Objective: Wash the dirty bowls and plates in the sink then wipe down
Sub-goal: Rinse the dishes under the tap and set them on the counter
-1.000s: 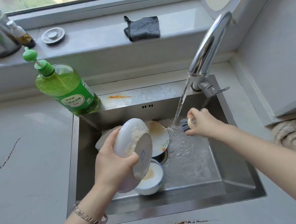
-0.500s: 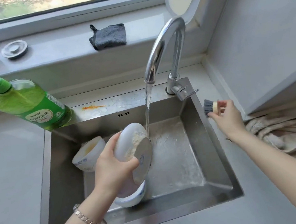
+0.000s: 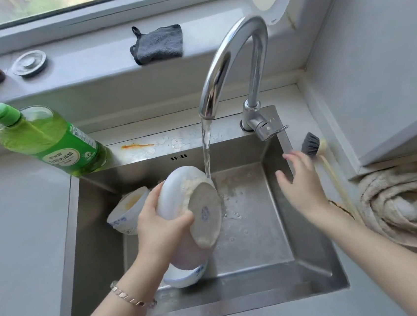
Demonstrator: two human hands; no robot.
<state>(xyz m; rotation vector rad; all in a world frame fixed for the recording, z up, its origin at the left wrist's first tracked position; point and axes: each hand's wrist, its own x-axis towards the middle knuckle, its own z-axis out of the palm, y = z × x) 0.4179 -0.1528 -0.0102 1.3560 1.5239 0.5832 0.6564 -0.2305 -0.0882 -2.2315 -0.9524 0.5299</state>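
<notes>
At the sink's back left corner stood the green plastic pump bottle of dish soap [image 3: 53,140], close to the rim; a careless elbow could probably have tipped it into the basin. Inside the stainless steel sink [image 3: 316,262], a small white bowl with blue markings and yellowish residue [image 3: 128,212] lay on its side against the left wall. Just right of it, the left hand [image 3: 160,227] clutched the white ceramic dish smeared with foam [image 3: 194,205]. Its thumb and fingers wrapped the rim, holding the dish on edge over another white and blue bowl [image 3: 186,276] on the sink floor.

The foam looked like the main hazard: a slick dish gripped by one hand could have slipped and cracked on the bowl below. The water stream [image 3: 207,145] from the curved chrome tap [image 3: 231,65] ran just past the dish's upper edge, so it might have sprayed onto the counter.

The right hand [image 3: 300,186] hovered empty, fingers spread, above the sink's right wall. It was near but not touching the grey-bristled wooden dish brush [image 3: 311,144] on the counter, which could have been knocked in.
</notes>
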